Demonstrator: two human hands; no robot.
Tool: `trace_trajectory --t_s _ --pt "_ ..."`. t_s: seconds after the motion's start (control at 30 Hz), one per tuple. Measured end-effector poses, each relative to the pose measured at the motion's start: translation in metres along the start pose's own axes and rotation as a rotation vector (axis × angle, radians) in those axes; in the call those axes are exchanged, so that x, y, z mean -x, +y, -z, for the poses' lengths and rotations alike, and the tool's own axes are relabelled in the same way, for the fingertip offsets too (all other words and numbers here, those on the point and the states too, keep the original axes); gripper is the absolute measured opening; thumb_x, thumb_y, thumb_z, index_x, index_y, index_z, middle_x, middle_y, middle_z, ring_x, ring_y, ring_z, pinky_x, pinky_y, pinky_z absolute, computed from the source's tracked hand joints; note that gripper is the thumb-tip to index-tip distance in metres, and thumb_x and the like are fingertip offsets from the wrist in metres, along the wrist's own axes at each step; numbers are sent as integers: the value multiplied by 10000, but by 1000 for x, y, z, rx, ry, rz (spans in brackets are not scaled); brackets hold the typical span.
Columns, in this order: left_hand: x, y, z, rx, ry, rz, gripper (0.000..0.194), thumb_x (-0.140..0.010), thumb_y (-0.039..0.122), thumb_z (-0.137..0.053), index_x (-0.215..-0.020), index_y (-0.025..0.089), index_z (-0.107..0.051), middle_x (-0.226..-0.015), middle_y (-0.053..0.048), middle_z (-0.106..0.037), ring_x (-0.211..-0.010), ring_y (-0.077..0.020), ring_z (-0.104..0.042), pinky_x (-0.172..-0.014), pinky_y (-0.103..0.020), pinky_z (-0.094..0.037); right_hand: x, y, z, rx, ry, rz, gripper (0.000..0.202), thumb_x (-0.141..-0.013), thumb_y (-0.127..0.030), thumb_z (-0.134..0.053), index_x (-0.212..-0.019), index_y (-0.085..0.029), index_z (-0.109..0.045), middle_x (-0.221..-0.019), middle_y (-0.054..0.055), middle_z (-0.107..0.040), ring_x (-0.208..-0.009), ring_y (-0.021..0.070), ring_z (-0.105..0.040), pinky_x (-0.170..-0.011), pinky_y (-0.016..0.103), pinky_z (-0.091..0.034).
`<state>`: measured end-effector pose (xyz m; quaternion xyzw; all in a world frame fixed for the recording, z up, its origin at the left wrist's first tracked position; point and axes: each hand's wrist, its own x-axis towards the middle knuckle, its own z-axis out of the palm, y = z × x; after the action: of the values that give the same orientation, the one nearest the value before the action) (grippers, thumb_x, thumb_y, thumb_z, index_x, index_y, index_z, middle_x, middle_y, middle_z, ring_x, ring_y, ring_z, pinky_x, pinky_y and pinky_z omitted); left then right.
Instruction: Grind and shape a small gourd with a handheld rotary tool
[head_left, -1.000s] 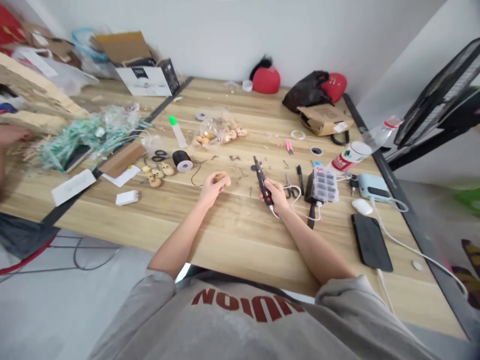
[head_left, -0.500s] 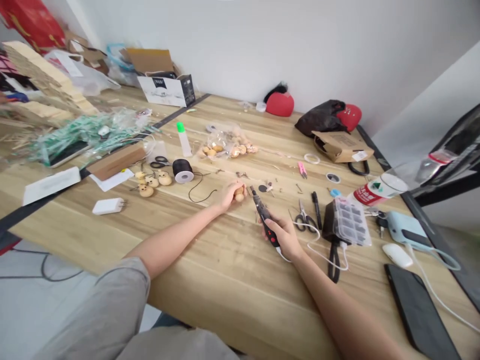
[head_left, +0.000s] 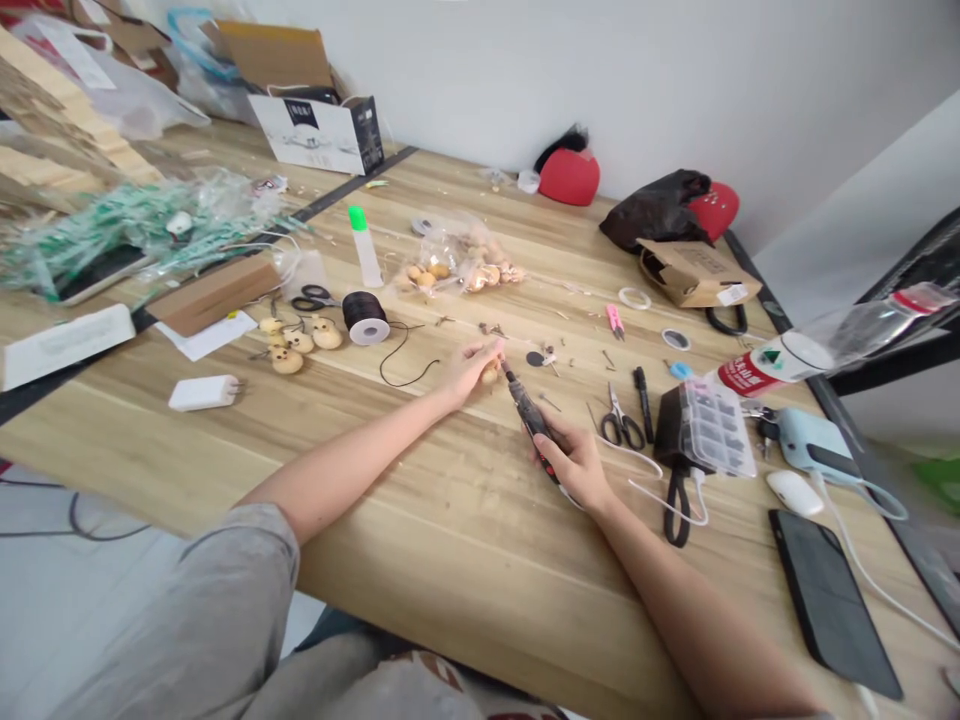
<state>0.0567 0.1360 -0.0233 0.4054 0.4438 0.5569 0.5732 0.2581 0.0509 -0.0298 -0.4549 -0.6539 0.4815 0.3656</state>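
Tool [head_left: 531, 412] gripped in your right hand [head_left: 574, 462] has closed in on the bead [head_left: 490, 374] pinched in your left hand [head_left: 469, 371] over the counter [head_left: 450, 540], so both seem placed for work, contact unclear.

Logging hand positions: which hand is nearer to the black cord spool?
Left. The left hand is to the right of the black cord spool; the right hand, around the handheld rotary tool, is farther right and lower in the view.

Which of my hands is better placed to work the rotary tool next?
Right, likely: your right hand grips the rotary tool, its tip by the small tan piece in your left hand.
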Motion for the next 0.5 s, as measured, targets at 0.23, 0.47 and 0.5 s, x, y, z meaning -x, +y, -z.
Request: trace_trajectory --t_s 0.23,0.47,0.5 --pt "0 3 1 19 22 -22 192 -715 274 -638 -576 159 -573 -645 7 -550 -594 -73 -485 -514 -209 -318 -1 2 0 10 0 -14 561 -880 -462 -592 -1326 -132 -669 -715 36 -664 -531 143 -568 -518 287 -478" --pt "2 3 0 -86 43 -23 387 -823 411 -598 -538 172 -492 -559 24 -428 -539 -73 -389 -507 -226 -282 0 -9 -1 39 30 -26 651 -846 -525 -620 -1292 -59 -705 -568 -6 -594 -465 104 -462 -487 259 -435" --pt "2 3 0 -102 42 -12 403 -832 446 -596 -552 173 -495 -555 29 -423 -531 -70 -378 -505 -225 -279 0 -10 -1 36 36 -35 659 -838 -525 -622 -1285 -49 -709 -559 -5 -592 -454 101 -448 -476 257 -425"
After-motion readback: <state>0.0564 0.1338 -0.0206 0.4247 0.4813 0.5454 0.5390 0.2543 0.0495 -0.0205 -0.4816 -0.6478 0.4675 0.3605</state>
